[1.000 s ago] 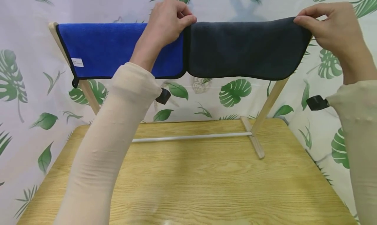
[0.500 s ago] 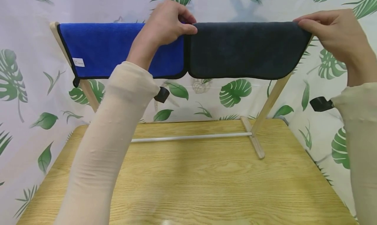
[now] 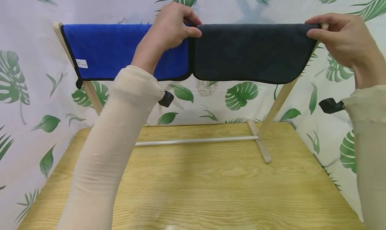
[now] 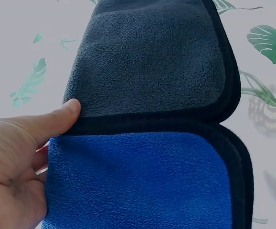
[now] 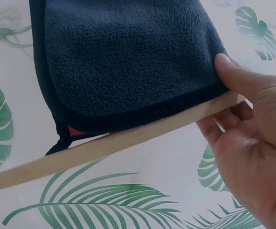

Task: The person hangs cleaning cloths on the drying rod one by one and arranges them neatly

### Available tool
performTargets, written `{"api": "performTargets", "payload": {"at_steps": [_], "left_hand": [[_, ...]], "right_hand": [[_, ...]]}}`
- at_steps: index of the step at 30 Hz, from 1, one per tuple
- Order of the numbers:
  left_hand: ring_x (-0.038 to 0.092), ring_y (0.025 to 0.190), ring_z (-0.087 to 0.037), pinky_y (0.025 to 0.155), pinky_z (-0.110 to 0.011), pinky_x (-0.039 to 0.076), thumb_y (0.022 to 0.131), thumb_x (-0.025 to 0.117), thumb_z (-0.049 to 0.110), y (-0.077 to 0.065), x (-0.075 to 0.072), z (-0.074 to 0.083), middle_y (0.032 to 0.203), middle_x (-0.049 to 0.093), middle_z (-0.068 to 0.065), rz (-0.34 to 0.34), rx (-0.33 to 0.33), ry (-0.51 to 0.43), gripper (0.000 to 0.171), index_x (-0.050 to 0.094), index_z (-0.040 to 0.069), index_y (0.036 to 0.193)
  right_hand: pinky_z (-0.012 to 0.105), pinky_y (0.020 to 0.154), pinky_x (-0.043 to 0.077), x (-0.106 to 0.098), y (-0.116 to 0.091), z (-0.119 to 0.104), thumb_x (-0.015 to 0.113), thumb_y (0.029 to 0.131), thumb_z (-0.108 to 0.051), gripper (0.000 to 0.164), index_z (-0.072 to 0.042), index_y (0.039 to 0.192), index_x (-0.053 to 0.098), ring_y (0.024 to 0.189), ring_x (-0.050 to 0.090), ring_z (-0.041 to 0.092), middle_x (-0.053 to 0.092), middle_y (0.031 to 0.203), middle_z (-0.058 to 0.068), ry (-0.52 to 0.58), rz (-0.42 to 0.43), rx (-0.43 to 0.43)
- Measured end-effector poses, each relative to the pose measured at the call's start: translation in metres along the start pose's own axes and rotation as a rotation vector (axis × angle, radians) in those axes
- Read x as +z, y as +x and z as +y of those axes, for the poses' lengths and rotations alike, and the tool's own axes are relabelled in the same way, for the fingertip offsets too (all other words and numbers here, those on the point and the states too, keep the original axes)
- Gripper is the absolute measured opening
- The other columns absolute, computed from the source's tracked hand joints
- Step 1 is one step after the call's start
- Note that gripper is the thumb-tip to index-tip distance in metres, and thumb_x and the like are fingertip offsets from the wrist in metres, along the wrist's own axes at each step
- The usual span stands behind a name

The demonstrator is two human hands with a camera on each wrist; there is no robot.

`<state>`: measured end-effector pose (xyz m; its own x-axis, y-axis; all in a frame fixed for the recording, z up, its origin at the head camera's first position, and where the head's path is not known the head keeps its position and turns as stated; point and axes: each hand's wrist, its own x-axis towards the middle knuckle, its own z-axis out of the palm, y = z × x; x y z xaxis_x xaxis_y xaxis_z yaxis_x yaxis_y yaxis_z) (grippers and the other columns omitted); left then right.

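A dark grey towel (image 3: 253, 52) with black edging hangs folded over the top of a wooden rack, its left edge meeting a blue towel (image 3: 114, 52) that hangs beside it. My left hand (image 3: 170, 25) pinches the grey towel's upper left corner, where the two towels meet; the thumb lies on the front and the other fingers are behind. At the upper right corner, my right hand (image 3: 346, 39) pinches the same towel between thumb and fingers, close to the end of the rack's post (image 5: 166, 129). The rack's top bar is hidden under the cloth.
The rack's right foot (image 3: 262, 148) and a white lower rod (image 3: 196, 141) stand on the wood-grain table (image 3: 211, 189). Behind hangs a white curtain (image 3: 211, 102) printed with green leaves. A white label (image 3: 81, 63) shows on the blue towel.
My right hand has moved slightly right and down, and the grey towel's upper right edge now lies level along the bar. The left hand stays at the seam between the towels.
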<state>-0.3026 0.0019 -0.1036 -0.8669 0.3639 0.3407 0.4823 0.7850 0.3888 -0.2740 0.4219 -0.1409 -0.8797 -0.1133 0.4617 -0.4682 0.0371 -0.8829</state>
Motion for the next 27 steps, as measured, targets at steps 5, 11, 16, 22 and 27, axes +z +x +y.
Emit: {"api": "performTargets", "payload": {"at_steps": [5,11,16,22,27], "left_hand": [[0.058,0.11,-0.012,0.097,-0.018,0.047,0.102,0.067,0.028,-0.001,0.004,-0.002,0.127,0.067,0.0,0.035,0.031,-0.008,0.034,0.07,0.014,0.133],[0.058,0.114,-0.015,0.099,-0.02,0.046,0.102,0.065,0.024,-0.005,0.011,-0.008,0.129,0.064,-0.004,0.087,0.122,-0.003,0.032,0.069,0.009,0.13],[0.058,0.119,-0.019,0.103,-0.024,0.046,0.103,0.064,0.024,-0.006,0.015,-0.011,0.129,0.063,-0.007,0.128,0.17,0.024,0.031,0.069,0.007,0.129],[0.057,0.127,-0.021,0.112,-0.028,0.038,0.104,0.064,0.027,-0.013,0.024,-0.015,0.132,0.066,-0.005,0.215,0.208,0.077,0.034,0.07,0.01,0.133],[0.042,0.145,-0.022,0.126,-0.046,0.009,0.107,0.058,0.034,-0.027,0.038,-0.025,0.149,0.057,-0.002,0.29,0.217,0.212,0.047,0.056,0.016,0.15]], "right_hand": [[0.013,0.083,0.049,-0.002,0.0,0.003,0.063,0.094,0.015,0.023,0.01,0.116,0.069,0.091,0.051,0.019,0.047,0.09,0.009,0.017,-0.022,-0.031],[0.015,0.076,0.05,0.0,0.001,0.01,0.064,0.092,0.019,0.023,0.013,0.114,0.068,0.079,0.055,0.018,0.055,0.08,0.01,0.032,-0.029,-0.086],[0.012,0.082,0.053,0.003,0.001,0.014,0.066,0.091,0.018,0.025,0.011,0.114,0.068,0.077,0.063,0.017,0.06,0.082,0.012,0.009,0.007,-0.1],[0.012,0.087,0.052,0.006,-0.002,0.016,0.069,0.094,0.009,0.036,0.002,0.129,0.067,0.088,0.063,0.016,0.062,0.098,0.009,-0.114,0.075,-0.055],[0.006,0.084,0.043,0.007,-0.01,0.017,0.064,0.102,-0.007,0.058,-0.017,0.157,0.045,0.095,0.059,0.009,0.065,0.108,-0.007,-0.451,0.129,0.055]]}}
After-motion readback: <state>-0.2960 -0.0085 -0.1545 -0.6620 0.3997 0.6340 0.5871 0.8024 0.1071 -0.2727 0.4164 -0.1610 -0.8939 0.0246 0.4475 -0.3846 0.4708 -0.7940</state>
